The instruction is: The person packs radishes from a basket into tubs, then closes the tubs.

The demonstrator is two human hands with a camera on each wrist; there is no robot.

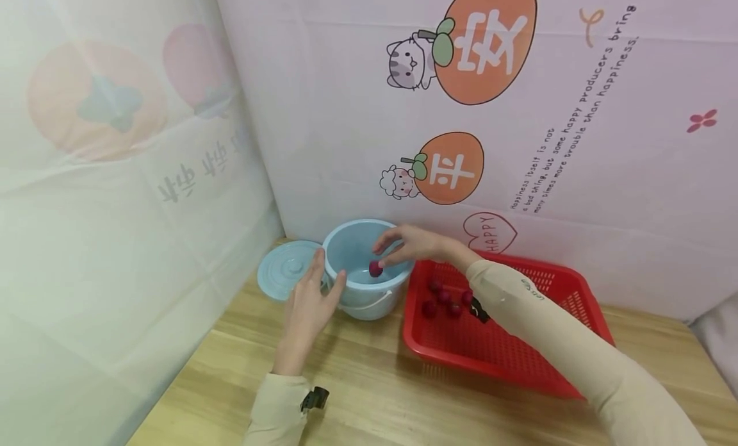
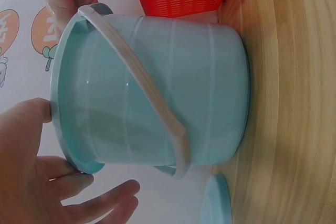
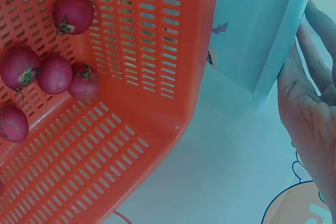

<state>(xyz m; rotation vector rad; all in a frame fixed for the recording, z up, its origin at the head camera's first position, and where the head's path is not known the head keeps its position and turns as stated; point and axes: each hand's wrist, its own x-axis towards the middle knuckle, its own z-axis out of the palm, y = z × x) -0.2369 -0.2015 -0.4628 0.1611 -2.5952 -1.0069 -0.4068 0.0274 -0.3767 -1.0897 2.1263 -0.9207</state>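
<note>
A light blue bucket (image 1: pixel 369 298) stands upright on the wooden table. My left hand (image 1: pixel 308 305) rests thumb and fingertips at its near-left rim, the fingers mostly straight. In the left wrist view, the bucket's pale handle (image 2: pixel 142 77) hangs down its side. My right hand (image 1: pixel 412 246) is over the bucket's mouth, thumb and fingers parted. A dark red radish (image 1: pixel 376 268) appears just below the thumb tip, within the bucket's opening. Other radishes (image 3: pixel 54 74) lie in the red slotted basket (image 3: pixel 184 93) beside the bucket.
A light blue lid (image 1: pixel 282 270) lies left of the bucket, by the wall. The basket's rim (image 1: pixel 496 369) is close on the bucket's right, under the right forearm. Printed cloth (image 1: pixel 334 113) hangs behind and to the left. Wooden tabletop (image 1: pixel 369 382) extends in front.
</note>
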